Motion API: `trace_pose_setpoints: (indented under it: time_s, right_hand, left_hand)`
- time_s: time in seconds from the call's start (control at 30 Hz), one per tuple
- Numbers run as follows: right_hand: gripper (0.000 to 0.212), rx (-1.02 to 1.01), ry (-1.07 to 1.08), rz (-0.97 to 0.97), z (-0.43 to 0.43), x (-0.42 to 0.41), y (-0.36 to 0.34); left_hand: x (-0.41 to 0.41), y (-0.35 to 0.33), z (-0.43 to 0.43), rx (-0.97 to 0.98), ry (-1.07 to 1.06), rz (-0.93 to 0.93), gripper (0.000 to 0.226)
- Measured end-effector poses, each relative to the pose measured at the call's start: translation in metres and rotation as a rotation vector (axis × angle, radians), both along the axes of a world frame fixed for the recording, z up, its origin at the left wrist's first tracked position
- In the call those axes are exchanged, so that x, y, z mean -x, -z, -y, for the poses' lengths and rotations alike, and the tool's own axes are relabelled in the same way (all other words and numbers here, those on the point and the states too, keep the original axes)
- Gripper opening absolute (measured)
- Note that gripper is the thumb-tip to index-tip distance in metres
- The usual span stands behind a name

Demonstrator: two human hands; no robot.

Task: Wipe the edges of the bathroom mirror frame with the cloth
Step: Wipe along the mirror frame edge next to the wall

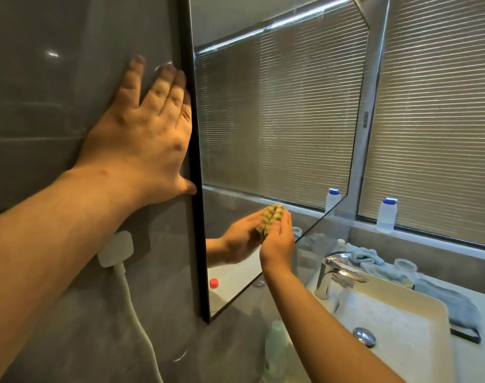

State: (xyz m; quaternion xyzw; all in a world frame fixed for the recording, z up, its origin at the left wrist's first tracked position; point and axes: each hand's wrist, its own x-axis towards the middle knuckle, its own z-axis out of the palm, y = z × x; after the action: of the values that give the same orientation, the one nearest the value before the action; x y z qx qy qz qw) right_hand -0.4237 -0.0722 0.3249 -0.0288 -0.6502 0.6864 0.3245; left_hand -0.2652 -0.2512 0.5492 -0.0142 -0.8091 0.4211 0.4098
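Yellow-green checked cloth, black mirror frame, grey wall, white sink.

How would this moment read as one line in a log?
left hand: flat on wall beside mirror frame | right hand: presses cloth to mirror glass | frame edge: not under cloth

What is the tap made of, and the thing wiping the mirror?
The tap looks like polished chrome metal: it mirrors the light. The cloth in the right hand looks like soft woven fabric, yellow-green and checked, though it is blurry.
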Motion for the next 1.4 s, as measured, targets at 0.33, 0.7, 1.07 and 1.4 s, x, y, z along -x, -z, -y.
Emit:
trace_pose_setpoints:
  time_s: [0.33, 0.7, 1.07, 1.4]
  right_hand:
    - [0.048, -0.057, -0.051, -0.265, 0.023, -0.01, -0.031]
    - [0.06, 0.061, 0.014, -0.017, -0.04, 0.058, -0.025]
    - [0.065, 0.124, -0.153, -0.246, -0.022, 0.046, -0.055]
    - [0.071, -0.006, -0.062, -0.213, -0.056, 0.075, -0.118]
  left_hand:
    - [0.002, 0.001, 0.001, 0.009, -0.001, -0.023, 0.128]
    - [0.001, 0.003, 0.0, 0.008, 0.007, -0.036, 0.127]
    - [0.0, 0.004, -0.001, -0.037, 0.068, -0.032, 0.129]
    - [0.002, 0.005, 0.001, -0.035, 0.08, -0.061, 0.129]
